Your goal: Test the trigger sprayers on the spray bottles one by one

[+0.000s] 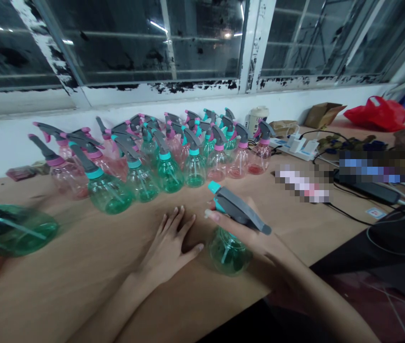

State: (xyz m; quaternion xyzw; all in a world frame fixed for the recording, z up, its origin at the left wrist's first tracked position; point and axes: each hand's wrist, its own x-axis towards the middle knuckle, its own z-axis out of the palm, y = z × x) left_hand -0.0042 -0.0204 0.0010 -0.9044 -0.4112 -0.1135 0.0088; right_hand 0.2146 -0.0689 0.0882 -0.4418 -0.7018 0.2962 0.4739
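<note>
Green translucent plastic forms the rounded body of the spray bottle (229,250) at the centre of the view, which stands upright with its base on the wooden surface (81,267), near the front edge. We close our right hand (255,236) around its neck: the fingers (212,215) curl in from the far side, just beneath the grey trigger head (240,210) with its teal nozzle, and the trigger lever points to the right. Our left hand (168,247) lies palm down on the surface just beside the bottle, to its left, holding nothing, with fingers stretched out and slightly fanned and the thumb pointing toward the bottle without touching it. Beyond both hands, a dense cluster of bottles (166,157) of the same shape stands in rows against the white wall, some green with teal collars and some pink with pink collars, all upright and close together. A further green bottle (13,228) appears at the left edge, too blurred for us to tell how it rests. To the right, well apart from the hands, we see a white power strip (297,145) with black cables running from it, a cardboard box (321,114) and a red bag (379,112). A window (152,38) with peeling white frames runs above the wall.
</note>
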